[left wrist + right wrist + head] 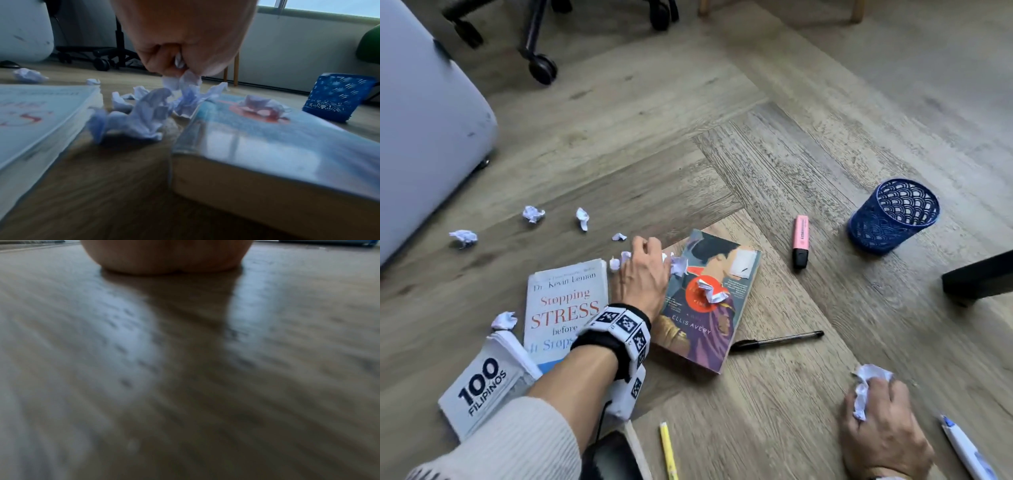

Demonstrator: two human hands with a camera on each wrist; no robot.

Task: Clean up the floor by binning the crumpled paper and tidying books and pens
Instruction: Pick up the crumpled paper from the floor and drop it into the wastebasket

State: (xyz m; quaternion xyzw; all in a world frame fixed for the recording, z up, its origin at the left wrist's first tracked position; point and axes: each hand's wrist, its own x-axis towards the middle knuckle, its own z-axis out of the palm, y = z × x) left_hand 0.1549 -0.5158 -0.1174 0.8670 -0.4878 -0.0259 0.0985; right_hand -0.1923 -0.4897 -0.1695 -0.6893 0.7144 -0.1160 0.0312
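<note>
My left hand (645, 263) reaches between two books and grips crumpled paper (185, 81); more scraps (131, 123) lie under it on the floor. One paper ball (709, 290) sits on the novel (702, 329). The white "Stopping Stress" book (565, 308) lies to its left, and the "100 Filipinos" book (482, 387) nearer me. Several paper balls (533, 214) lie scattered further left. My right hand (876, 411) rests on the floor at lower right, gripping crumpled paper (866, 383). A pink highlighter (800, 241), a black pen (777, 341) and a yellow pencil (667, 448) lie on the floor.
A blue mesh cup (893, 216) stands at the right. A white-and-blue pen (962, 445) lies by my right hand. A grey suitcase (424, 130) stands at far left, an office chair base (541, 65) behind, and a dark furniture leg (979, 277) at the right edge.
</note>
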